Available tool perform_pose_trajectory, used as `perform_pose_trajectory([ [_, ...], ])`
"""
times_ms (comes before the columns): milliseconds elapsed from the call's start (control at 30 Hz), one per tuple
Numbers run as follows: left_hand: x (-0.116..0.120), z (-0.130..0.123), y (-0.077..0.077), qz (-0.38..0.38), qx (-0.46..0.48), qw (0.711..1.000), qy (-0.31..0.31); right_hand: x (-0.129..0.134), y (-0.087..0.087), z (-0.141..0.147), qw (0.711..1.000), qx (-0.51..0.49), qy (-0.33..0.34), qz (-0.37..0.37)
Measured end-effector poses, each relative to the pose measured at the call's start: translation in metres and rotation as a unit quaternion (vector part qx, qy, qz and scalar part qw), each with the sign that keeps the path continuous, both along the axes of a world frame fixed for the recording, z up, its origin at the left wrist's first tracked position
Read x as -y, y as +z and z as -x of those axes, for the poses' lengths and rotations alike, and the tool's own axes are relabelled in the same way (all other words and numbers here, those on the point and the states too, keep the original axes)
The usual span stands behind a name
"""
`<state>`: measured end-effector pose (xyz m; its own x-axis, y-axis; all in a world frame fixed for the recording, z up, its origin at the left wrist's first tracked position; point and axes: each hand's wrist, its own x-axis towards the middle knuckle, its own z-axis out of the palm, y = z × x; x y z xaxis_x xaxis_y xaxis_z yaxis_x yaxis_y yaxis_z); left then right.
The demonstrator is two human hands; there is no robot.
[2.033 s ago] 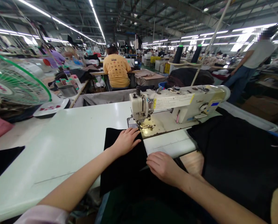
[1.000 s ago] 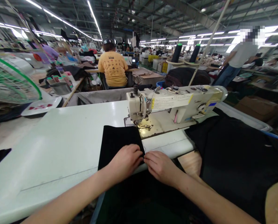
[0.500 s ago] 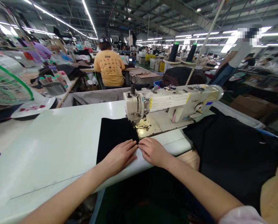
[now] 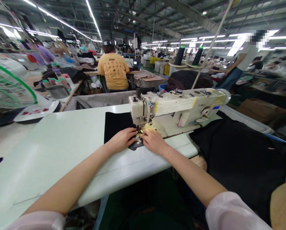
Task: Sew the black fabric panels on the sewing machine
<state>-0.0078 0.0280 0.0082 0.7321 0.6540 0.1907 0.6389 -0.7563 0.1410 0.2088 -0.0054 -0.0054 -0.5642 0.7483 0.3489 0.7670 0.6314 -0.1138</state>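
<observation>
- The left hand lies palm down beside the needle area, fingers close together and reaching forward over the near edge of the black cloth; whether the thumb pinches the fabric underneath cannot be told.
- The right hand faces it just across the needle, fingers bent and bunched, tips almost meeting the left ones; any grip on the cloth is hidden.
- Compared with half a second ago, both hands have moved forward to the presser foot, and the cloth has slid away with them.
- That cloth now lies flat to the left of the machine head, partly behind it, and a dark metal plate shows at its near side. By my judgement, little of this edge remains to pass the needle.
- The sewing machine stands upright on the pale table, apparently unmoved.
- Farther right, a larger black cloth hangs over the table's end, well apart from both hands.
</observation>
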Motion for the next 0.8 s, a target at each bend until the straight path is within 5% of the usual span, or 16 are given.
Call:
perform_pose_trajectory([
  [300, -0.005, 0.004, -0.018, -0.002, -0.012, 0.993, 0.12, 0.07, -0.002, -0.021, 0.999, -0.036, -0.014, 0.033],
  [433, 0.014, 0.009, -0.02, 0.009, -0.015, 0.988, 0.155, 0.089, -0.006, -0.033, 0.998, -0.044, -0.005, 0.04],
  [633, 0.07, 0.01, -0.004, -0.008, -0.01, 0.995, 0.102, 0.084, -0.003, -0.015, 0.997, -0.065, 0.023, 0.036],
  [800, 0.049, 0.011, 0.018, -0.021, -0.013, 0.989, 0.143, 0.061, -0.006, 0.014, 0.996, -0.086, 0.016, 0.012],
])
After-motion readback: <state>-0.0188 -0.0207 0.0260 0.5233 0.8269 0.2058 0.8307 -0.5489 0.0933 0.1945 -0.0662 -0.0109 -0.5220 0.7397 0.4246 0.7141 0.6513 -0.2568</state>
